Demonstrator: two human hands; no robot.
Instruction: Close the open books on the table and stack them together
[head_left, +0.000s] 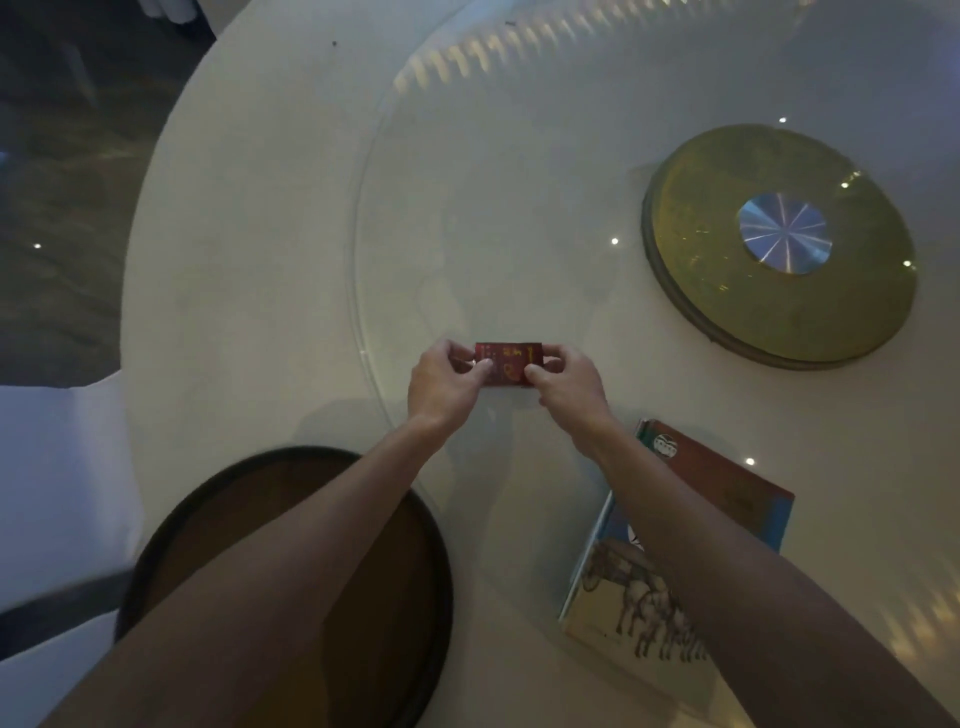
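A small dark red book (509, 362) with gold print lies closed on the glass turntable (467, 218) of a round white table. My left hand (444, 382) pinches its left end and my right hand (563, 384) pinches its right end. Nearer to me on the right lie two larger closed books, one on the other: an upper one with a red-brown and blue cover (727, 483) and a lower one with a drawing of horses (608, 587). My right forearm crosses over both of them and hides part of each.
A round olive-gold disc (727, 312) with a silvery centre sits at the right of the turntable. A dark round tray or stool (405, 571) lies under my left forearm at the near table edge. A white-covered chair (57, 467) stands at the left.
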